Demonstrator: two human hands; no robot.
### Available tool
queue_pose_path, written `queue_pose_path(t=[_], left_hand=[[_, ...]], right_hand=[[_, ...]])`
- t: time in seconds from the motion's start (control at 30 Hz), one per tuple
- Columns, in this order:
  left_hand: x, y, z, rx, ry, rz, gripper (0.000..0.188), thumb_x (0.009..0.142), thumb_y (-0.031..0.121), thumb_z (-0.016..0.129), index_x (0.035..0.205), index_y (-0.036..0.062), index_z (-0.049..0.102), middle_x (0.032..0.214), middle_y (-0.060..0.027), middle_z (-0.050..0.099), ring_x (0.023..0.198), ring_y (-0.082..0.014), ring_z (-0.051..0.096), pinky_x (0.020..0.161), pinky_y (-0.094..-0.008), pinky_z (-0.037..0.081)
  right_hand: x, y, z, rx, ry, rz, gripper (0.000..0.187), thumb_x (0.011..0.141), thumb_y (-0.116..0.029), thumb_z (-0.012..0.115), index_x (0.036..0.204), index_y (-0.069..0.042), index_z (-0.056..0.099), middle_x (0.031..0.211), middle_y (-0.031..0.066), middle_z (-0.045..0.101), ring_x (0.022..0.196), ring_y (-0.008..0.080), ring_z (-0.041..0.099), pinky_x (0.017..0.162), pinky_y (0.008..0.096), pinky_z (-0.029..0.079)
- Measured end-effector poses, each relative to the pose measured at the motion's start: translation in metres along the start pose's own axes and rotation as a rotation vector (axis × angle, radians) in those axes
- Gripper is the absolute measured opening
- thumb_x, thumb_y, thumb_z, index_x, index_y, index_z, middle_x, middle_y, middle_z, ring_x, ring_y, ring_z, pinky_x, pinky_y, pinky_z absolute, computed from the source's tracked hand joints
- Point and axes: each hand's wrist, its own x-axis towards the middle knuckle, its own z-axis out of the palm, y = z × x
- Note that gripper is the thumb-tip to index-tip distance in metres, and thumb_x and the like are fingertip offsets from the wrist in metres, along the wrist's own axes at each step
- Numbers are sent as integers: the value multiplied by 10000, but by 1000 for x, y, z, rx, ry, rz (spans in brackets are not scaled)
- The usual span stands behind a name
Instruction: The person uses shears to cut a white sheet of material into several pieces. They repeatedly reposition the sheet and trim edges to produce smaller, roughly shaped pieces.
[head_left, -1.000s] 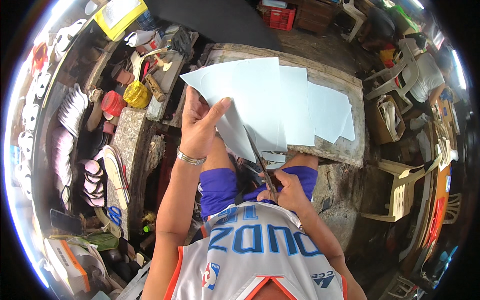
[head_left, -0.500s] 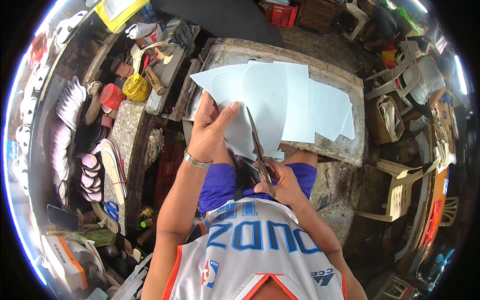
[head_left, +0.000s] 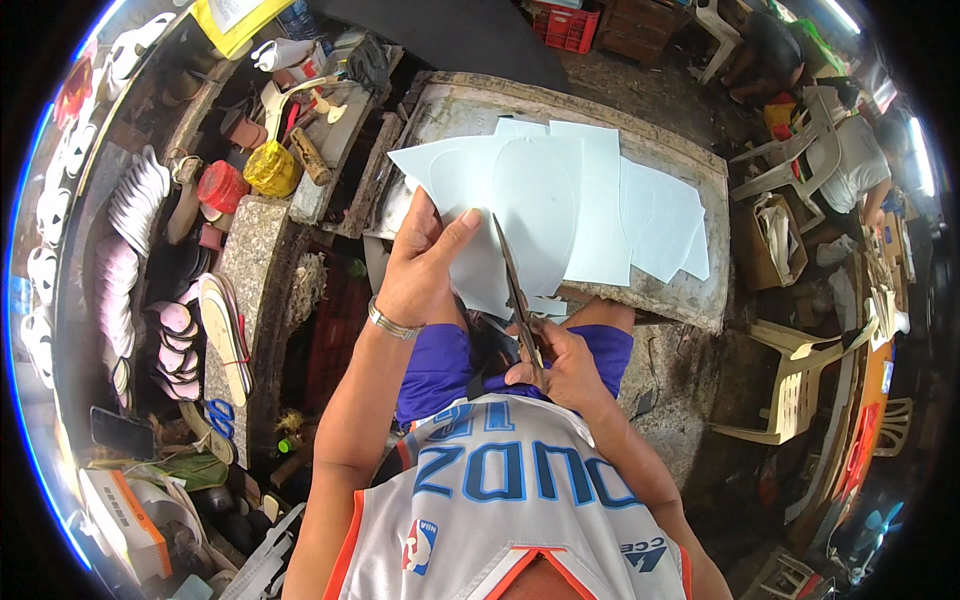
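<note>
A thin white sheet (head_left: pixel 532 205) with faint curved outlines drawn on it is pinched at its left part by my left hand (head_left: pixel 428 248), thumb on top and fingers underneath. My right hand (head_left: pixel 560 362) grips a pair of dark metal scissors (head_left: pixel 514 290) low in front of my lap. Their blade points up and away and lies against the near part of the sheet. Whether the blades are apart cannot be made out. More white sheets (head_left: pixel 655 220) lie overlapping on the worn table (head_left: pixel 690 300) just beyond, partly covered by the held one.
To the left, a bench holds a yellow tub (head_left: pixel 271 170), a red tub (head_left: pixel 223 187) and a pair of sandals (head_left: pixel 226 340). Stacked white and pink soles (head_left: pixel 118 285) stand farther left. A cream plastic chair (head_left: pixel 790 385) and a cardboard box (head_left: pixel 775 240) are at the right.
The held sheet has shifted slightly right and toward me in my left hand, uncovering more of the sheets behind. The right hand and scissors have hardly moved.
</note>
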Motion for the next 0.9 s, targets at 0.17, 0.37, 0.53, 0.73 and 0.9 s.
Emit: queue_pose_path(t=[0.17, 0.37, 0.53, 0.73, 0.9], left_hand=[[-1, -1, 0, -24, 9, 1, 622, 1023, 106, 690, 1569, 22, 403, 1448, -85, 576, 1301, -155, 544, 1096, -335, 438], [-2, 0, -2, 2, 14, -22, 610, 1021, 91, 684, 1562, 21, 410, 1459, -85, 570, 1321, -160, 531, 1120, -338, 419], [-4, -1, 0, -24, 1, -6, 616, 1023, 84, 672, 1571, 18, 396, 1462, -84, 567, 1333, -162, 524, 1130, -338, 408], [-3, -3, 2, -5, 38, 20, 696, 1002, 39, 685, 1600, 25, 329, 1476, -105, 542, 1337, -177, 525, 1134, -350, 415], [-3, -6, 8, 190, 258, 353, 851, 943, -67, 715, 1605, 46, 193, 1393, -178, 556, 1264, -253, 579, 1004, -354, 524]], right_hand=[[-3, -8, 0, -7, 10, 72, 674, 750, -363, 971, 1234, 10, 688, 891, 21, 656, 816, 93, 570, 754, 267, 494], [-3, -11, 4, 8, 28, 106, 598, 718, -179, 979, 1221, -12, 700, 793, -57, 556, 718, 43, 509, 661, 228, 439], [-3, -11, 7, 22, 37, 110, 566, 736, -177, 974, 1206, -7, 709, 781, -59, 553, 710, 38, 506, 656, 226, 436], [-4, -8, 7, 19, 27, 129, 548, 741, -187, 978, 1189, -7, 720, 782, -62, 557, 710, 32, 509, 651, 223, 438], [-4, -6, 6, -20, 39, 100, 531, 746, -191, 975, 1180, -12, 726, 774, -63, 559, 706, 35, 513, 650, 230, 443]])
